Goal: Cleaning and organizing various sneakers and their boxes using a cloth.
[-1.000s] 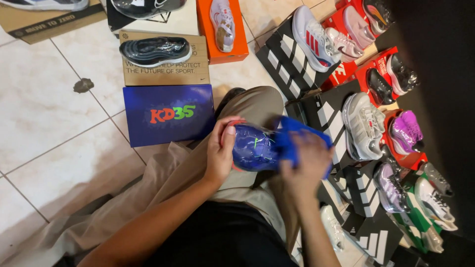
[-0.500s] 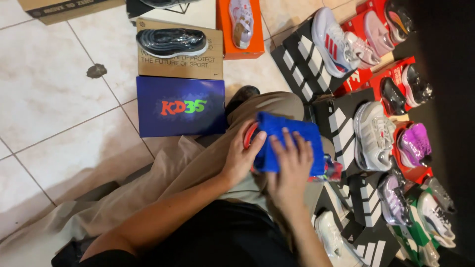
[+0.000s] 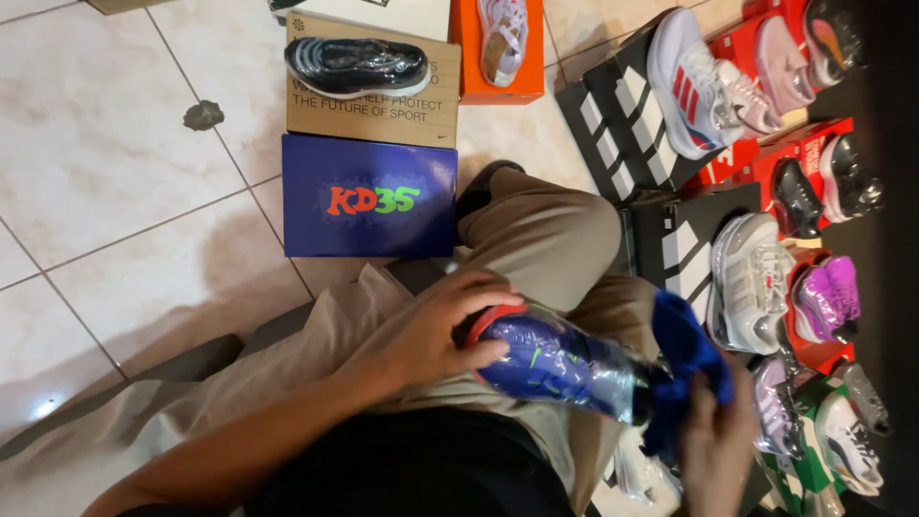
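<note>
We observe the left hand [image 3: 436, 330] wrapped over the heel end of a blue shoe [image 3: 560, 362] sheathed in clear plastic film, its fingers [image 3: 488, 304] clenched around the red-rimmed collar. The shoe lies across the lap, above the beige trousers [image 3: 536, 235], with its toe pointing toward the right hand [image 3: 718, 436]. We see the right hand at the toe end, its fingers grasping a blue cloth [image 3: 684, 359] that is pressed against the front of the shoe. On the tiled floor [image 3: 105, 191], just beyond the knee, we note a blue shoebox [image 3: 369, 196] with orange and green lettering. Behind it sits a brown cardboard shoebox [image 3: 378, 110] carrying a dark shoe [image 3: 356, 65], and beside that an orange box [image 3: 498, 57] carrying a pale shoe. To the right, black striped boxes [image 3: 622, 124] and red boxes [image 3: 814, 144] carry further shoes, among them a white shoe with red stripes [image 3: 687, 91] and a purple shoe [image 3: 828, 297].
</note>
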